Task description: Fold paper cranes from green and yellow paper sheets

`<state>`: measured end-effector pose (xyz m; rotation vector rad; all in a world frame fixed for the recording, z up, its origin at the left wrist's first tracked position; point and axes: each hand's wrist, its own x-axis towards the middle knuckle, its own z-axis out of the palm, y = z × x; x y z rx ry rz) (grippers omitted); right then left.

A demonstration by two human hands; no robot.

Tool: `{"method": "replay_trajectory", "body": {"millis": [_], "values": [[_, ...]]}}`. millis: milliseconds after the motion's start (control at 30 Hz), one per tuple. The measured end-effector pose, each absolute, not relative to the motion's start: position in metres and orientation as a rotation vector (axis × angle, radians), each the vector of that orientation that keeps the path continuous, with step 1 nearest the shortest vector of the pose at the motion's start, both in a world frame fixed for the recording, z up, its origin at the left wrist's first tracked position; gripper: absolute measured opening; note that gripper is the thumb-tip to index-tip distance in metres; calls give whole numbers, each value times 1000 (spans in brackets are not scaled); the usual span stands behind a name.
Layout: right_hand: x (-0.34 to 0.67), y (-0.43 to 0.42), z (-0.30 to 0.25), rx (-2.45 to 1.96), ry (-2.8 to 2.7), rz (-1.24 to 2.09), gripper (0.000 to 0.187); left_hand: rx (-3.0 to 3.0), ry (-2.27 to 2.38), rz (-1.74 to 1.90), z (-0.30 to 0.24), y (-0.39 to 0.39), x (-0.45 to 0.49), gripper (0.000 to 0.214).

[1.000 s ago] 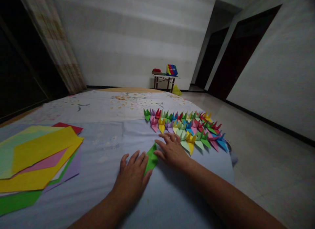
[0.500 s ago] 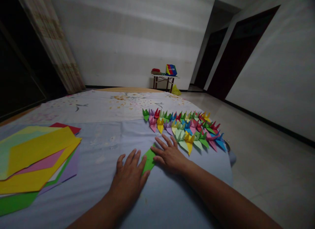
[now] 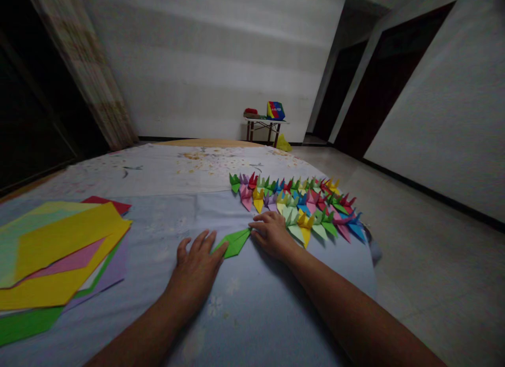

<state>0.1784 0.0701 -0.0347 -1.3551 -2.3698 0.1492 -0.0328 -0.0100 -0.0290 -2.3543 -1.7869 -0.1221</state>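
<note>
A green folded paper lies on the blue-grey cloth between my hands, long and pointed at its ends, with crease lines showing. My left hand rests flat with fingers apart, and its thumb side covers the paper's left end. At the right tip, the thumb and fingers of my right hand are drawn together on the paper. Just beyond that hand stand rows of folded paper cranes in several colours.
Loose coloured paper sheets overlap at the left of the table. A floral white cloth covers the far part. Against the wall, a small table carries a multicoloured box. Tiled floor lies to the right.
My left hand has shifted slightly left, uncovering more of the green paper. The right hand's spread fingers have drawn together at the tip, and the paper now lies more sideways.
</note>
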Motion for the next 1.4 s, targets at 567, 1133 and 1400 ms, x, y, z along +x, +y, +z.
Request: {"method": "replay_trajectory", "body": {"millis": [567, 1133, 1400], "values": [[184, 70, -39, -1221, -2450, -91, 18, -2375, -1747, -170, -31, -8, -36, 34], [197, 63, -30, -1154, -2244, -134, 26, -2403, -1738, -170, -28, -7, -37, 34], [171, 50, -28, -965, -2576, 83, 29, -2413, -1702, -308, -28, -2, -45, 34]]}}
